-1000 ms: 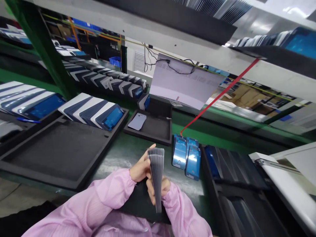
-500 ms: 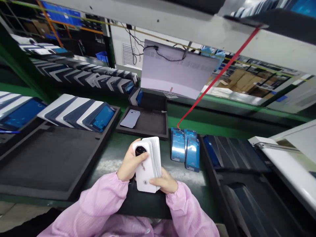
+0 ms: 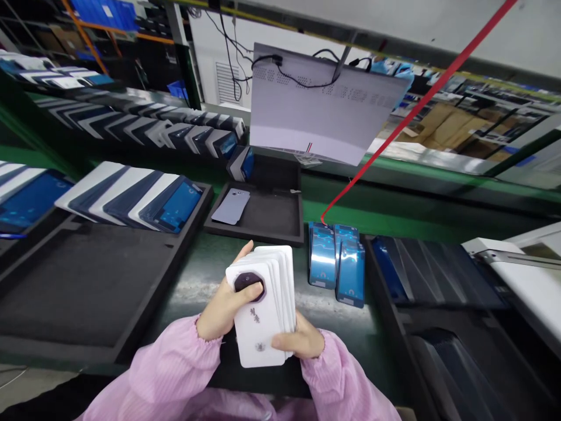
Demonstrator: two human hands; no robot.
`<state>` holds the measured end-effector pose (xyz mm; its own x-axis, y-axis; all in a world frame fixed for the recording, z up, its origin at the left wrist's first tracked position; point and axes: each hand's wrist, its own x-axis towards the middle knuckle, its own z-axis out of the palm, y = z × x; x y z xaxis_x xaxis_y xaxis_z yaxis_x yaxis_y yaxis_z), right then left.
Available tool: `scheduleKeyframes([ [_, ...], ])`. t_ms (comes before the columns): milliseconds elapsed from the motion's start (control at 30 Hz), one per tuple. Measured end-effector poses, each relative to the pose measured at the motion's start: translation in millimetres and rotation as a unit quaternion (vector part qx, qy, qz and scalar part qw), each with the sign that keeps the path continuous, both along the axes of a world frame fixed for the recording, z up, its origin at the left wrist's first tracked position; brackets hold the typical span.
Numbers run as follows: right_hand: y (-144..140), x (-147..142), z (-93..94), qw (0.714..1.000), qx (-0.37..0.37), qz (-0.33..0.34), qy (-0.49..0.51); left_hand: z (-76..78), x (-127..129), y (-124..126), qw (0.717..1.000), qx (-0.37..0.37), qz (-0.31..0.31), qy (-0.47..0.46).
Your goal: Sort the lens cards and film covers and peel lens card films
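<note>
Stacked white back covers [image 3: 263,310] sit fanned in your grip above the green bench [image 3: 205,275], long axis running away from you, camera holes at the far end. Your left hand [image 3: 221,307] and right hand [image 3: 298,339] clamp them.

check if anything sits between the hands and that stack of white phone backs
Nothing visible does. The left hand and the right hand both already hold the stack of white phone backs directly, the left thumb lying on the dark camera cutout of the front one.

Green bench [image 3: 394,213] w/ black foam trays [image 3: 87,286], grey panel [image 3: 319,117] overhead, shelving [image 3: 109,35] behind.
</note>
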<state>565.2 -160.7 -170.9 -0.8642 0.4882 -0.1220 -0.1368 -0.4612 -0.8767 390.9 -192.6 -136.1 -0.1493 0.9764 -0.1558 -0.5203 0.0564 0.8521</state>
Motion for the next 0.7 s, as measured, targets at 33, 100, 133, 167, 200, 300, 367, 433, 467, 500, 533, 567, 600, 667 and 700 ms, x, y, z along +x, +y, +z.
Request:
scheduleKeyframes([
  [33,0,-1,0.3,1.000,-0.018,0.008,0.001,0.1,0,-1,1.000,-0.001,0.001,0.008],
  [100,1,-2,0.4,0.999,-0.046,0.013,-0.004,0.7,0,-3,1.000,-0.007,0.008,0.013],
  [133,3,-3,0.1,0.999,-0.050,0.014,-0.014,1.2,0,-3,1.000,-0.009,0.013,0.014],
  [167,4,-4,-0.1,0.999,-0.038,0.014,-0.033,1.7,-1,-3,1.000,-0.010,0.017,0.015],
  [200,6,-4,0.0,0.998,-0.006,0.001,-0.058,2.1,-2,-3,1.000,-0.011,0.021,0.018],
  [300,11,-4,6.0,0.964,0.157,-0.167,-0.132,1.8,-2,-1,0.999,-0.013,0.033,0.040],
  [367,13,-4,17.1,0.898,0.255,-0.327,-0.146,0.1,-1,0,0.998,-0.017,0.032,0.058],
  [433,15,-4,32.8,0.854,0.312,-0.382,-0.167,-2.0,2,-1,0.997,-0.017,0.012,0.071],
  [467,17,-5,41.1,0.849,0.328,-0.370,-0.185,-2.9,4,-1,0.997,-0.014,-0.001,0.074],
  [500,19,-6,48.9,0.853,0.333,-0.344,-0.206,-3.7,6,-2,0.997,-0.010,-0.015,0.077],
  [533,22,-6,55.7,0.863,0.329,-0.314,-0.221,-4.3,8,-3,0.997,-0.007,-0.025,0.076],
  [567,24,-7,61.2,0.874,0.320,-0.286,-0.229,-4.7,9,-4,0.997,-0.006,-0.032,0.074],
  [600,27,-7,65.2,0.885,0.308,-0.264,-0.230,-5.1,10,-5,0.997,-0.009,-0.037,0.070],
  [667,31,-6,69.3,0.898,0.296,-0.232,-0.229,-5.8,11,-7,0.997,-0.021,-0.045,0.058],
  [700,32,-6,69.9,0.898,0.300,-0.222,-0.234,-6.2,12,-8,0.997,-0.026,-0.049,0.052],
])
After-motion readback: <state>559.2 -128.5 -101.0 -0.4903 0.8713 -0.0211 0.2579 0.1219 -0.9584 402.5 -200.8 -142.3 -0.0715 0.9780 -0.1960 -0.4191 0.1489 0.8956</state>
